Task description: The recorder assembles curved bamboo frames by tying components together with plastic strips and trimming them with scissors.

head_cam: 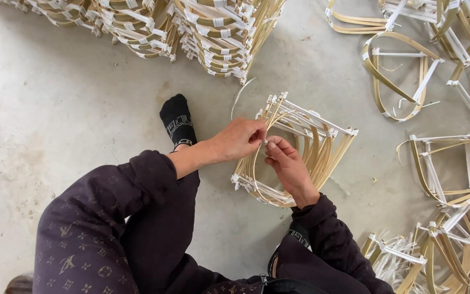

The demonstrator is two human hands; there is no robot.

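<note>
we work on a bamboo stack

our left hand [239,139] and right hand [288,165] both pinch a thin strip [266,141] on the stack [322,142], which sits on the floor [55,109] near our foot [178,121].

hands [265,147] – 2 | black sock [178,121] – 1 | bamboo frame stacks [295,149] – too many to count

Bare concrete floor [55,103] lies open toward its left edge. Stacked bamboo frames [213,32] block the top edge, loose bamboo frames [452,179] crowd the right edge, and a socked foot [178,122] stands between.
</note>
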